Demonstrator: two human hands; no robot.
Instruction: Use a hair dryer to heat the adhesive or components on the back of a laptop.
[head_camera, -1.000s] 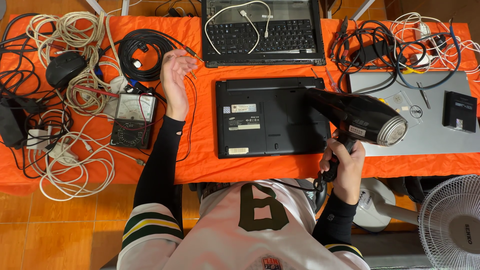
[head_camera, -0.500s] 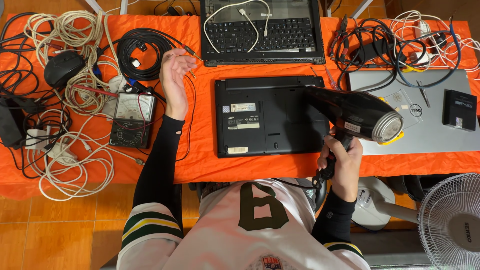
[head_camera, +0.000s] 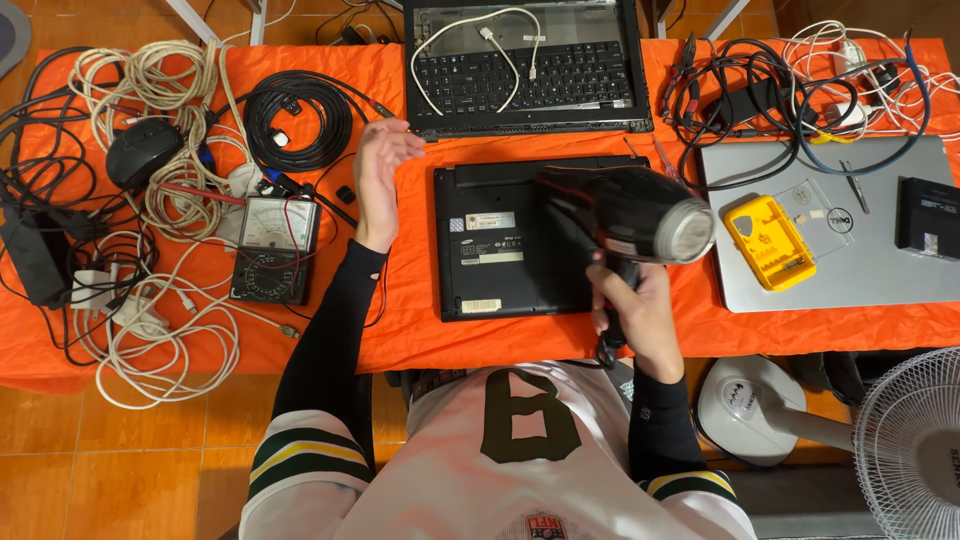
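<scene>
The right hand (head_camera: 640, 315) grips a black hair dryer (head_camera: 630, 212) by its handle above the upturned black laptop (head_camera: 515, 240) (nozzle blurred), the left hand (head_camera: 378, 175) hovers open and empty; heating appears underway, requiring steady aim next.
</scene>
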